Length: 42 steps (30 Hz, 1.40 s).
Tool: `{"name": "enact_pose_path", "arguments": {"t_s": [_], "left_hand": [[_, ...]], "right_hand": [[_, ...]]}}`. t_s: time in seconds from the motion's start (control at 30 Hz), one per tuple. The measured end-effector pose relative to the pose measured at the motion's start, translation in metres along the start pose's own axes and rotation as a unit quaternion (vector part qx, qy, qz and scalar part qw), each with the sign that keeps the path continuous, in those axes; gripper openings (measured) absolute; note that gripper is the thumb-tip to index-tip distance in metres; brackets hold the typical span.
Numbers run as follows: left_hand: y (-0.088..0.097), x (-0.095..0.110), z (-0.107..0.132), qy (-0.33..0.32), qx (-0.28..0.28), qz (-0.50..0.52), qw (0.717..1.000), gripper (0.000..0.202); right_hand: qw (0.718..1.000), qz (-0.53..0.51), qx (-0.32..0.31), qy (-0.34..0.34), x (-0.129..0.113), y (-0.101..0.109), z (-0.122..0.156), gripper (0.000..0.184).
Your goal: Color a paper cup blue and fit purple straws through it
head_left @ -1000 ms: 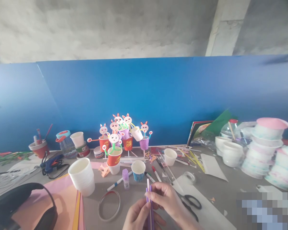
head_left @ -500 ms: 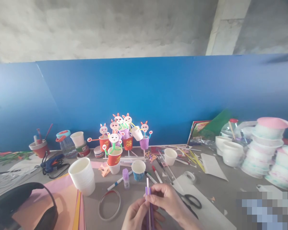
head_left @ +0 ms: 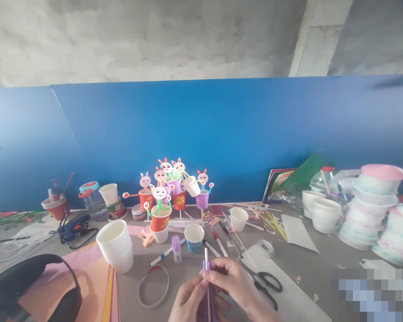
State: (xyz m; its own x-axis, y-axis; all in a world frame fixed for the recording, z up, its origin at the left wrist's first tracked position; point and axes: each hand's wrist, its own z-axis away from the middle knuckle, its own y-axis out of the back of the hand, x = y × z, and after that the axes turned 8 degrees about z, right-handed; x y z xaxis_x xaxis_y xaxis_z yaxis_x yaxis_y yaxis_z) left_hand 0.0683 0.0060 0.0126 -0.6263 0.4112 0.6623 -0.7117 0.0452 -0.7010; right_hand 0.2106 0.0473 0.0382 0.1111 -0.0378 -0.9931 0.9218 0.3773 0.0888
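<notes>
At the bottom centre, my left hand [head_left: 188, 300] and my right hand [head_left: 230, 281] are both closed on a purple paper strip [head_left: 212, 302] with a thin white stick [head_left: 206, 255] lying along it. The stick's top end pokes out above the purple paper. My right thumb and forefinger pinch near the upper end, while my left fingers grip just below. The lower ends run out of view. Beyond my hands stands a blue-painted paper cup [head_left: 194, 239], with a purple-capped glue bottle [head_left: 176, 249] to its left. Black-handled scissors [head_left: 270, 282] lie right of my right hand.
Rabbit-faced cup figures [head_left: 160, 210] stand at the back. A stack of white paper cups [head_left: 115, 246], a tape ring [head_left: 153, 286], coloured paper [head_left: 94, 286] and headphones [head_left: 65, 273] lie left. Painted cups [head_left: 369, 210] are stacked at right. Markers [head_left: 220, 244] and strips are scattered mid-table.
Both hands keep their hold on the purple strip and white stick. My left hand has shifted very slightly left; the tabletop things stay where they were.
</notes>
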Motion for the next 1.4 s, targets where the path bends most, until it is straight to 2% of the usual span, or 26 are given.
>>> {"name": "enact_pose_path", "arguments": {"t_s": [0.23,0.5,0.9,1.13,1.4], "left_hand": [[-0.002,0.007,0.004,0.015,-0.019,0.002,1.000,0.050],[0.002,0.005,0.002,0.026,-0.029,0.009,0.999,0.049],[0.014,-0.003,-0.003,0.014,0.012,0.006,1.000,0.047],[0.015,-0.005,-0.007,0.006,-0.046,0.011,0.999,0.046],[0.016,-0.005,-0.009,0.004,-0.057,-0.002,0.998,0.049]], "right_hand": [[1.000,-0.023,-0.003,-0.013,0.002,-0.007,0.001,0.036],[0.999,-0.027,0.009,-0.021,0.002,-0.005,-0.002,0.038],[1.000,0.004,0.030,-0.001,0.000,-0.004,-0.005,0.040],[1.000,0.011,0.030,0.003,0.005,-0.004,-0.004,0.041],[0.999,0.021,0.023,0.012,0.010,-0.003,-0.006,0.041]]}}
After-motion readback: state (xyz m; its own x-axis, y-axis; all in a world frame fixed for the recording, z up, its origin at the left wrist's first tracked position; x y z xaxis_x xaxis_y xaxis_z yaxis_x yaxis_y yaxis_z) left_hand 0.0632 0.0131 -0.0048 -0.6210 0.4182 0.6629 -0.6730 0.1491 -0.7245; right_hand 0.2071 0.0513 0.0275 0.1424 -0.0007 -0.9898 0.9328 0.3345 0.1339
